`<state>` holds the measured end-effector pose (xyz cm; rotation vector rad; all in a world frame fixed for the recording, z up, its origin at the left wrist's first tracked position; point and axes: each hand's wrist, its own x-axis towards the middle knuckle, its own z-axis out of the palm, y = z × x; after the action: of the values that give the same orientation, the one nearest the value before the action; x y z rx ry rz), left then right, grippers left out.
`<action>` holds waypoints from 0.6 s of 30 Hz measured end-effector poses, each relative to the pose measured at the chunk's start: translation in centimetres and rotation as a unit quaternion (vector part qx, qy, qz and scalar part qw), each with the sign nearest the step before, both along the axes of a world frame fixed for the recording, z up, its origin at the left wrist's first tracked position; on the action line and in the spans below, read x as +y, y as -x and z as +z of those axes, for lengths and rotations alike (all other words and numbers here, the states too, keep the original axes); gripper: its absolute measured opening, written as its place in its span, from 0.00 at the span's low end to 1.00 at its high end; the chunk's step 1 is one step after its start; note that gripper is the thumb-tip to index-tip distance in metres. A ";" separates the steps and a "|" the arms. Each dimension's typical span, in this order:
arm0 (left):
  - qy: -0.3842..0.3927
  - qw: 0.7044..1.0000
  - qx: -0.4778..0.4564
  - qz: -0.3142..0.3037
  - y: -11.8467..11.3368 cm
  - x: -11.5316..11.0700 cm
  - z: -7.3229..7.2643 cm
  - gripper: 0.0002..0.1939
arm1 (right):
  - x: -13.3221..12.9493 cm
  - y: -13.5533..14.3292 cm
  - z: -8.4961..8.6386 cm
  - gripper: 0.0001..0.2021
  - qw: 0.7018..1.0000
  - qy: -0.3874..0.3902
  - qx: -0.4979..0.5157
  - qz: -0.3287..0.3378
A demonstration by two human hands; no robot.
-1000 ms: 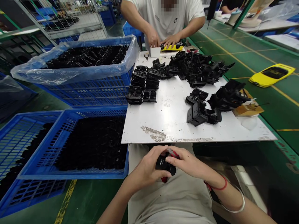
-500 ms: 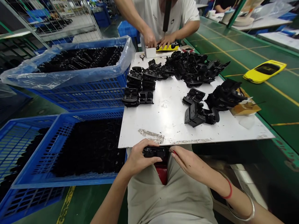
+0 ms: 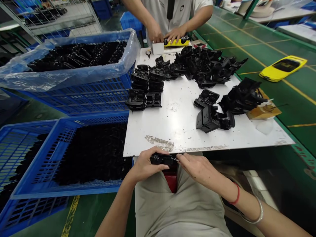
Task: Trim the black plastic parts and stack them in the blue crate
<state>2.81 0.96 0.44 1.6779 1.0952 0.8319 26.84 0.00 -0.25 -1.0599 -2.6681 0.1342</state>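
I'm seeing the left hand (image 3: 146, 166) gripping a black part (image 3: 161, 159) between thumb and fingers, just off the table's (image 3: 177, 128) near edge. The right hand (image 3: 197, 167) is closely pinching a thin tool (image 3: 175, 159), its tip pointing at the part's end. With uneven pressure, the tip could be slipping and scratching the part; a loosening thumb could be dropping it.
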 end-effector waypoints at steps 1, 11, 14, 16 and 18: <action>0.002 1.000 0.001 -0.001 0.0 0.0 0.0 0.17 | 0.0 0.0 0.0 0.13 1.000 -0.009 -0.006 0.002; 0.049 0.999 0.015 -0.001 -0.1 0.0 0.7 0.17 | 0.1 -0.1 -0.1 0.10 0.998 -0.048 -0.034 0.010; 0.071 0.997 0.021 -0.003 0.0 0.1 0.9 0.17 | 0.2 0.0 -0.2 0.10 0.997 -0.055 -0.049 0.011; 0.078 0.997 0.027 -0.002 0.0 0.2 0.9 0.17 | 0.2 0.1 -0.3 0.10 0.997 -0.052 -0.063 0.010; 0.085 0.996 0.031 -0.002 0.1 0.2 0.9 0.17 | 0.2 0.2 -0.3 0.10 0.996 -0.044 -0.077 0.010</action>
<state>2.73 1.18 1.34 1.5715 1.1720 0.6685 26.60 0.21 -0.58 -1.0551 -2.7919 -0.0635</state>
